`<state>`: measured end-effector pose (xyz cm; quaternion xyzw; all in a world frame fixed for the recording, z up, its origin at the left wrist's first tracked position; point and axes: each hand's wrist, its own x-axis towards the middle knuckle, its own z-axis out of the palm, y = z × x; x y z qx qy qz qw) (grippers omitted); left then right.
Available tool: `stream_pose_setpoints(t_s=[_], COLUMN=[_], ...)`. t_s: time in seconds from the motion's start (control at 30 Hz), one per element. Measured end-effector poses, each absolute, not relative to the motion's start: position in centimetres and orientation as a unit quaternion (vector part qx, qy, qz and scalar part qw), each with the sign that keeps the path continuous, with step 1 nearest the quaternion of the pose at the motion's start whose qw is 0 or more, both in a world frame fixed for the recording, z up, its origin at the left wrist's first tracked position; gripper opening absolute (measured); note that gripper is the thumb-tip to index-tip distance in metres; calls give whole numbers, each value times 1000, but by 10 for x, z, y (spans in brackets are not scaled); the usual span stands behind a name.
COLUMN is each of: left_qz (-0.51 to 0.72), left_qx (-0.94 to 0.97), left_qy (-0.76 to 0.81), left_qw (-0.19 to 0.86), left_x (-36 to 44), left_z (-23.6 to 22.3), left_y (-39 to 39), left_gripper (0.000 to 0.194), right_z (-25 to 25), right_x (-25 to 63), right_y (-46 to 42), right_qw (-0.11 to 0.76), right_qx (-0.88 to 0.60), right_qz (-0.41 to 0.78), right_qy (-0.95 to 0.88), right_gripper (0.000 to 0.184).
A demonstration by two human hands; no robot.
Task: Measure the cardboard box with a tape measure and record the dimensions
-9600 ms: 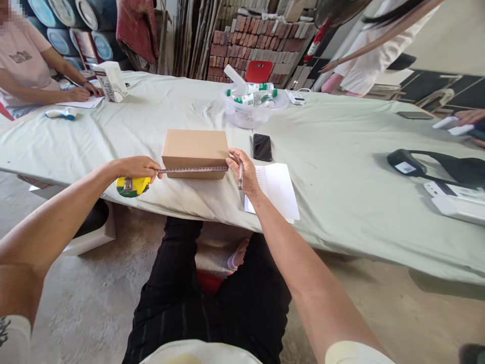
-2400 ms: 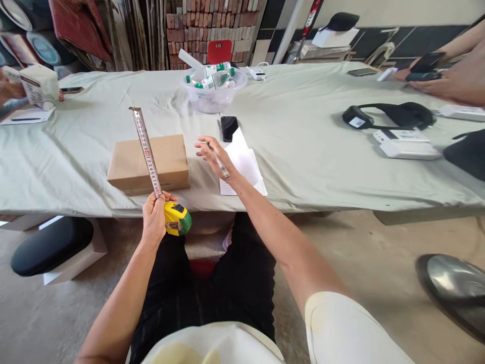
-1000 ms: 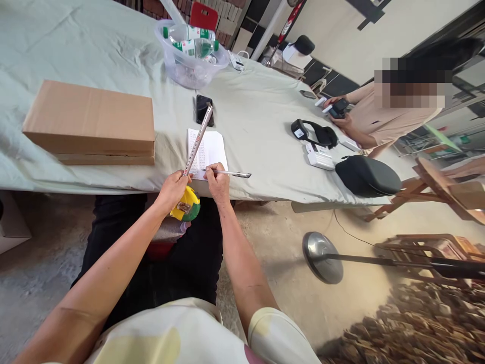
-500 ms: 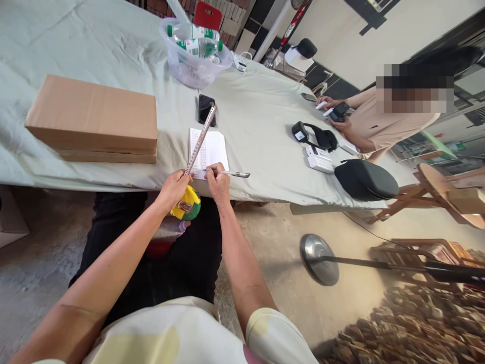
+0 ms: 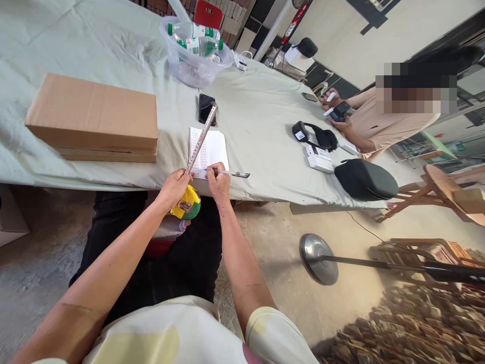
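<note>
My left hand (image 5: 175, 190) is closed on a tape measure (image 5: 188, 205) with a yellow and green case, at the table's front edge. Its blade (image 5: 200, 143) is pulled out and slants across a white sheet of paper (image 5: 216, 146), the tip lying over a black phone (image 5: 205, 105). Rows of handwriting cover the paper's left side. My right hand (image 5: 219, 184) pinches a pen (image 5: 238, 174), its point against the lower part of the paper. A brown cardboard box (image 5: 94, 114) lies left of the paper.
Beyond the phone stands a clear plastic basin (image 5: 189, 71) with bottles. To the right lie a black head strap (image 5: 315, 136), white small boxes (image 5: 320, 161) and a black case (image 5: 366, 180). A person (image 5: 386, 119) across the table holds a device (image 5: 340, 111).
My hands, the tape measure and the pen stay almost in place. Across the table, the other person's hand with a small white object has shifted slightly.
</note>
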<state>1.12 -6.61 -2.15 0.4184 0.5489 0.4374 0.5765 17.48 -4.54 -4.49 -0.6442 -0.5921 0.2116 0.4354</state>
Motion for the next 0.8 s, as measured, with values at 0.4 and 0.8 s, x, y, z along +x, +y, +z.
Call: stream_pose_setpoints(t_s=[0.4, 0.8], left_qz=[437, 387], left_qx=[423, 450], left_qy=[554, 575], left_qw=[568, 563], left_x=[11, 10], left_z=[-19, -14], left_y=[-67, -69], left_gripper=[19, 12], right_z=[-44, -46], right_x=[175, 174], right_y=[-47, -46], right_qw=[443, 458], right_qx=[-644, -645], right_qz=[207, 200], right_qy=[-588, -578], right_gripper=[20, 21])
